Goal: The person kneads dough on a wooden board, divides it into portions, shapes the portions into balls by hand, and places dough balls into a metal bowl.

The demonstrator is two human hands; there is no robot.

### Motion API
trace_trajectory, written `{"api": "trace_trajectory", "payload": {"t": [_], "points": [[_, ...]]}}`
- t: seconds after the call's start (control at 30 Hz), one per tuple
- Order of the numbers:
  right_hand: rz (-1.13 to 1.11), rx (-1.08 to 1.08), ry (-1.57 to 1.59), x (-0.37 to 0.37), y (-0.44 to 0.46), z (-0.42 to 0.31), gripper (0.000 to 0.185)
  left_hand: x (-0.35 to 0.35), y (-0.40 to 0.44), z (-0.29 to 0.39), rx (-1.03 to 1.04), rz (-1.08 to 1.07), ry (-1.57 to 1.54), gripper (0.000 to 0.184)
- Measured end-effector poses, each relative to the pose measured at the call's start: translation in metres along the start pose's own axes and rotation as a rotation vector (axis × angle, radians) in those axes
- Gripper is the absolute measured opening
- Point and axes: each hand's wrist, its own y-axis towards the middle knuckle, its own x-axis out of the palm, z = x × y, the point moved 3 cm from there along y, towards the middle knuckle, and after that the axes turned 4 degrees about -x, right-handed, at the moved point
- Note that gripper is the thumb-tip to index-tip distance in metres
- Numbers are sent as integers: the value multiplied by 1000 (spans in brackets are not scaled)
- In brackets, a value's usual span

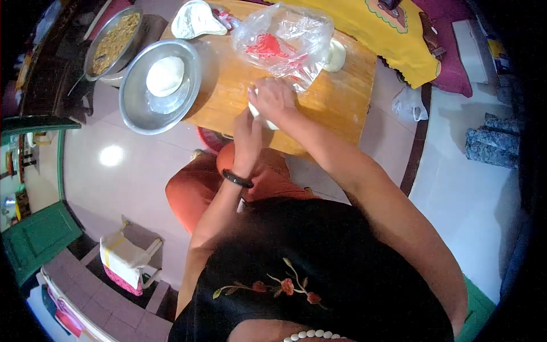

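A piece of white dough (pixel 270 123) lies on the wooden board (pixel 342 114), mostly covered by my two hands. My right hand (pixel 274 98) presses on it from above with fingers curled round it. My left hand (pixel 248 134), with a dark bracelet at the wrist, grips the near left side of the dough, its fingertips partly hidden. Just beyond my right hand is a clear plastic bag (pixel 290 40) with red print. To the left, a metal basin (pixel 132 97) holds a large round lump of dough (pixel 165 76).
A bag of white flour (pixel 195 20) sits at the board's far left. Another white lump (pixel 335 55) is partly under the plastic bag. A bowl of brownish filling (pixel 117 43) stands beyond the basin. A yellow cloth (pixel 393 43) drapes behind the board; a small chair (pixel 125 256) is at lower left.
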Motion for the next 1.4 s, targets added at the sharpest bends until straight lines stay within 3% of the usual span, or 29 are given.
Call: {"api": "trace_trajectory", "payload": {"t": [0.07,0.13,0.17,0.2,0.23,0.3,0.33,0.43,0.53,0.63,0.73,0.77,0.8,0.87,0.93,0.97,1.0,1.07,1.13,1.23,1.3,1.4], "points": [[74,10,80,0,0,1,39,4,14,-33,101,79,131,30],[163,-11,181,12,-1,13,41,5,24,-30,52,32,90,32],[75,155,549,15,1,26,41,3,26,-20,-51,-85,151,32],[-25,326,908,18,0,38,42,7,24,-15,-24,-49,134,32],[-60,408,1082,-27,-21,27,40,10,18,-5,71,-47,83,33],[-45,182,468,-73,-48,10,36,11,8,30,276,-131,56,34],[-34,80,163,-82,-60,5,36,19,7,29,446,-161,208,31],[515,-327,67,-57,-79,3,24,28,13,25,402,-169,261,27],[237,-280,20,-26,-70,9,23,24,17,26,339,-77,325,26],[155,-231,-93,-16,-41,4,19,12,18,15,324,83,318,25],[77,-109,-146,-9,-17,6,31,2,2,11,67,-13,288,25],[56,-39,-135,-5,-11,7,33,6,-3,12,-143,-100,111,25],[36,34,-122,-5,-8,7,35,11,-5,10,-154,-100,155,26],[30,160,-27,-11,-2,10,37,24,0,-1,-166,-94,245,27],[40,256,86,3,1,26,33,32,1,4,-84,117,82,30],[193,221,449,41,9,64,36,32,-1,7,-46,225,-2,31],[160,622,1060,34,5,68,38,32,-3,16,90,176,34,32],[64,607,1229,-22,-34,67,34,34,-11,35,352,75,105,35],[242,229,598,-41,-70,59,28,42,-20,59,477,-93,247,39],[448,-86,214,-35,-103,43,24,47,-12,47,448,-134,345,37],[331,-108,57,-27,-98,30,22,41,-3,35,413,-117,399,38],[199,-115,-86,-18,-74,14,20,20,4,36,223,151,405,51]]}}
